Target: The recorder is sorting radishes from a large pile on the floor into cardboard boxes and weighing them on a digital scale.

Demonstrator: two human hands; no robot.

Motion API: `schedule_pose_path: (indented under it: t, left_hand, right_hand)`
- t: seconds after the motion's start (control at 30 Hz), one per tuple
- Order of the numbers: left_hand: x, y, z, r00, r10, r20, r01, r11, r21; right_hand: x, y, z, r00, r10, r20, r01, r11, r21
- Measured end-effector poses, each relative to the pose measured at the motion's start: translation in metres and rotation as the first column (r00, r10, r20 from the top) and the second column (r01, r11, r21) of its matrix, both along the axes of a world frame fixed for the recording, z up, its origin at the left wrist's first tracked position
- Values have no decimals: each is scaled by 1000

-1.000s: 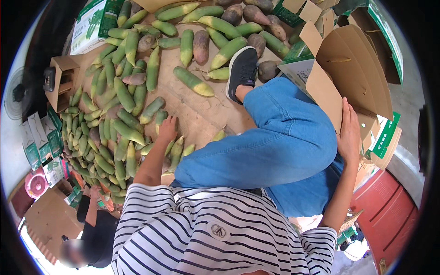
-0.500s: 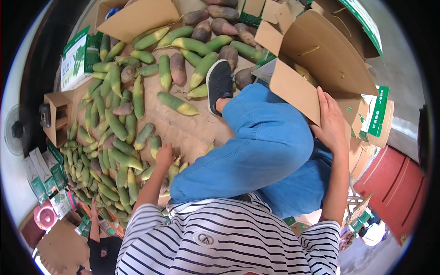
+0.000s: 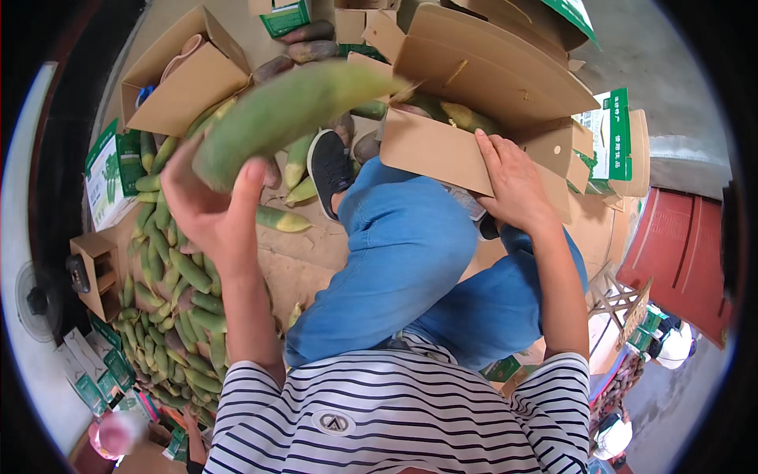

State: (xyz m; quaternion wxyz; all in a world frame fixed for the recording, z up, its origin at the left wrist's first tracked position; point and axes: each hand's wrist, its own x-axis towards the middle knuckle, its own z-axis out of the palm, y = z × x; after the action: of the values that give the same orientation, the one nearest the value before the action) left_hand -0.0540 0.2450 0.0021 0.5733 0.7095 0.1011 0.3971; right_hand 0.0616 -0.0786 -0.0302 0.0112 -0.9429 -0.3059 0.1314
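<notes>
A long green radish [image 3: 288, 110], pale toward its tip and blurred by motion, is raised in my left hand [image 3: 217, 209], fingers and thumb wrapped around its thick end. On the right, my right hand [image 3: 517, 186] grips the front flap [image 3: 438, 154] of an open cardboard box [image 3: 505, 59], fingers lying over the flap's edge. Inside that box, radishes [image 3: 470, 117] show behind the flap, partly hidden. A heap of green radishes [image 3: 170, 316] covers the floor at left, below my left forearm.
Another open carton [image 3: 189, 75] stands at far left, above a green-and-white box [image 3: 110, 178]. Purplish radishes [image 3: 312, 51] lie at the back. My shoe [image 3: 328, 170] is between the radishes and the box. A small brown box [image 3: 96, 272] and a fan [image 3: 35, 300] are at left.
My left hand has risen from the heap, lifting a green radish toward the box. My right hand stays at the box flap. The view has shifted, so the box appears further left.
</notes>
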Motion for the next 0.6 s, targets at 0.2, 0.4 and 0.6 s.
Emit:
schedule_pose_path:
  t: [0.2, 0.4, 0.6]
  left_hand:
    - [93, -90, 14, 958, -276, 84, 282, 956, -83]
    - [102, -89, -38, 889, -342, -304, 420, 874, 246]
    - [11, -22, -122, 773, -284, -567, 390, 918, 73]
  right_hand:
    - [1, 0, 2, 1000, 25, 1, -25, 999, -45]
    - [0, -6, -1, 999, 25, 28, -26, 1000, 14]
    - [-1, -7, -2, 1000, 18, 17, -18, 999, 26]
